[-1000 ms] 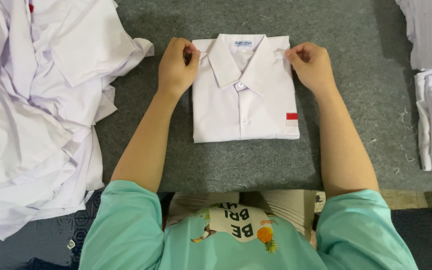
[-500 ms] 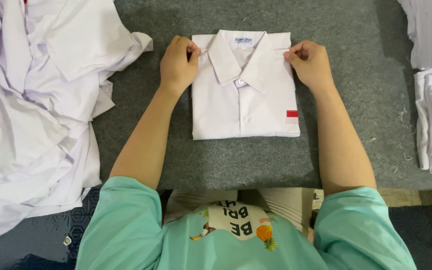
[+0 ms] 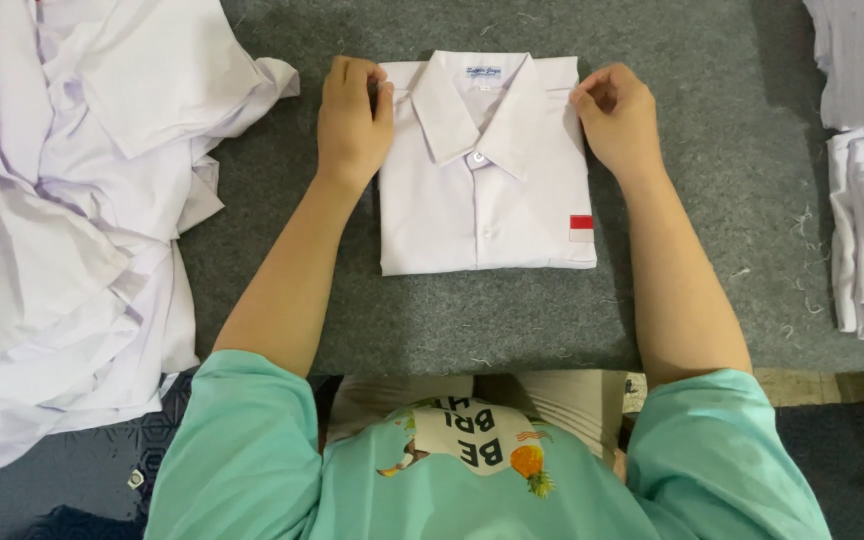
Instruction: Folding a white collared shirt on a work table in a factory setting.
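Between both hands, the folded white shirt [image 3: 487,190] lies collar-away on the desk [image 3: 692,60], left hand [image 3: 354,120] and right hand [image 3: 617,118] each pinching a shoulder corner.

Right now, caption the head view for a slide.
Both hands, left hand and right hand, pinch the shoulders of a folded white shirt on grey felt table, loose shirts piled alongside.

Both forearms are stretched forward, hands set apart.
The left hand [image 3: 354,118] is laid knuckles-up with fingers curled under; the right hand [image 3: 617,115] is held likewise, thumb and fingertips pinched together.
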